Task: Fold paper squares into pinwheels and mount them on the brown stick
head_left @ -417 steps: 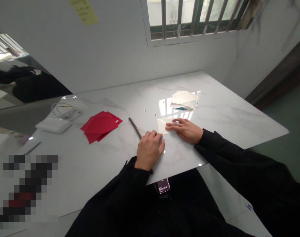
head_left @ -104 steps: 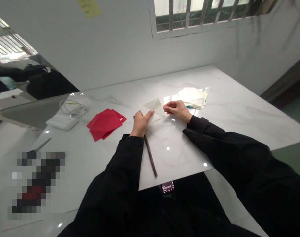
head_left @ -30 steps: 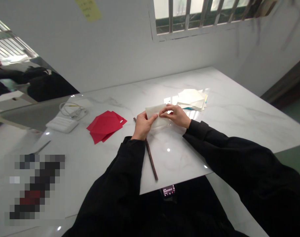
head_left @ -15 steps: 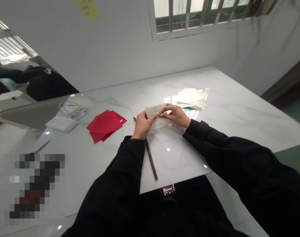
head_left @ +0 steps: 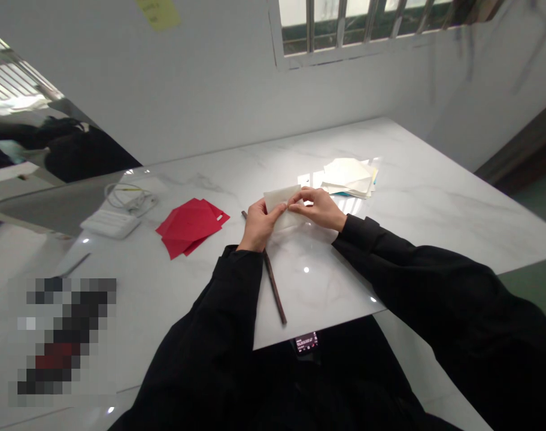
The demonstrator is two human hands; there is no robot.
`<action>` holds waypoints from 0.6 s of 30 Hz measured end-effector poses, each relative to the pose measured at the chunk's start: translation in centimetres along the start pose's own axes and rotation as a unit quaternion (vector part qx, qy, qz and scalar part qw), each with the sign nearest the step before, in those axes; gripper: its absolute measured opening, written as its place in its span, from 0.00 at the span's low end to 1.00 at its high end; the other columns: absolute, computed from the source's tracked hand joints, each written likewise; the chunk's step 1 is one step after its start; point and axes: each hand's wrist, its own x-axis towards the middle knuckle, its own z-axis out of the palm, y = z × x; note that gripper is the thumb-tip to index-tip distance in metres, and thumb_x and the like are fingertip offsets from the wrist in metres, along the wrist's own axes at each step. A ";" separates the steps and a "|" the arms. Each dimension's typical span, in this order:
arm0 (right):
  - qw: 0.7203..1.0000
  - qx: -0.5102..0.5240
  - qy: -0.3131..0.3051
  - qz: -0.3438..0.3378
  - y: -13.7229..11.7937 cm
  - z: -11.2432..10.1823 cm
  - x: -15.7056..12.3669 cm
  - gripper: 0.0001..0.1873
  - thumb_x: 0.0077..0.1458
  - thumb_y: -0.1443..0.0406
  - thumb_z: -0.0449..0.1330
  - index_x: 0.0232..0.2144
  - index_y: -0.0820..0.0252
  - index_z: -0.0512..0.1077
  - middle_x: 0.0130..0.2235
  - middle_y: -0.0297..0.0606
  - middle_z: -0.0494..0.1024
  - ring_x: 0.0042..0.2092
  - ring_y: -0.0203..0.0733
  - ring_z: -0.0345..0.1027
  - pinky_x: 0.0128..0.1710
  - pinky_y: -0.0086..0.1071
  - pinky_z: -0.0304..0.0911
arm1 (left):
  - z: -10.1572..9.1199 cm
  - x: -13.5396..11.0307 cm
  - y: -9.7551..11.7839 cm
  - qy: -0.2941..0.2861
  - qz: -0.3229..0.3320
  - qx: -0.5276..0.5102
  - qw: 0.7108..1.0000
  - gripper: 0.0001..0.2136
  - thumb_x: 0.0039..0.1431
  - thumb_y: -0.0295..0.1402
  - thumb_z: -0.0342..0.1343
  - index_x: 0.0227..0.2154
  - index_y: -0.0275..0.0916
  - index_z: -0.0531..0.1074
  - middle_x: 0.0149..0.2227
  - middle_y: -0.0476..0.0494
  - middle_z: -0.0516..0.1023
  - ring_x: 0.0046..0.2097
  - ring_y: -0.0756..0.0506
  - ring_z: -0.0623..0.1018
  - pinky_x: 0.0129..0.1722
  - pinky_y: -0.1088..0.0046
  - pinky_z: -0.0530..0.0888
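A cream-white sheet of paper (head_left: 281,199) is held up above the table between both hands. My left hand (head_left: 258,225) grips its left side, thumb lying across the front. My right hand (head_left: 320,208) pinches at the paper's middle, fingertips meeting close to the left thumb; whether anything small is in that pinch I cannot tell. Beneath my left wrist a thin dark brown stick (head_left: 274,287) lies slanted on the table, partly hidden by the hand and sleeve.
Red paper pieces (head_left: 190,224) lie overlapped on the left of the marble-patterned table (head_left: 434,197). A stack of cream papers (head_left: 348,175) sits at the back right. White boxes (head_left: 111,222) with a coiled cable (head_left: 128,197) rest farther left. A barred window (head_left: 367,27) is above.
The view has shifted very slightly. Both hands keep almost the same hold on the paper, with the right fingertips still pinched beside the left thumb.
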 end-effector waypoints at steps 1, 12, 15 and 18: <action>1.000 -0.002 0.000 -0.001 0.0 0.0 0.0 0.13 0.62 0.54 0.70 0.37 0.57 0.85 0.40 0.40 0.82 0.41 0.44 0.72 0.42 0.37 0.64 | 0.0 0.0 0.0 0.000 0.000 -0.001 1.000 0.28 0.42 0.47 0.79 0.42 0.33 0.84 0.38 0.39 0.87 0.39 0.41 0.83 0.40 0.68 0.77; 1.000 0.009 -0.004 0.022 -0.3 0.1 0.1 0.13 0.62 0.54 0.69 0.35 0.58 0.83 0.39 0.38 0.86 0.40 0.42 0.72 0.45 0.37 0.62 | 0.2 0.0 -0.2 -0.004 0.006 -0.007 1.000 0.26 0.43 0.47 0.79 0.41 0.34 0.84 0.38 0.40 0.87 0.39 0.41 0.83 0.41 0.67 0.78; 1.000 0.009 -0.011 0.027 -0.4 0.0 0.0 0.15 0.63 0.52 0.69 0.36 0.57 0.83 0.40 0.38 0.86 0.41 0.43 0.72 0.46 0.37 0.63 | 0.2 0.0 -0.3 0.000 0.001 -0.011 1.000 0.26 0.43 0.46 0.79 0.41 0.34 0.84 0.39 0.39 0.87 0.39 0.41 0.83 0.41 0.67 0.78; 0.999 0.014 -0.014 0.033 -0.5 0.0 0.0 0.16 0.63 0.51 0.69 0.35 0.57 0.83 0.41 0.39 0.86 0.43 0.45 0.73 0.47 0.38 0.64 | 0.2 0.0 -0.3 0.000 -0.002 -0.012 1.000 0.26 0.43 0.46 0.79 0.41 0.34 0.83 0.38 0.39 0.86 0.39 0.41 0.83 0.41 0.67 0.77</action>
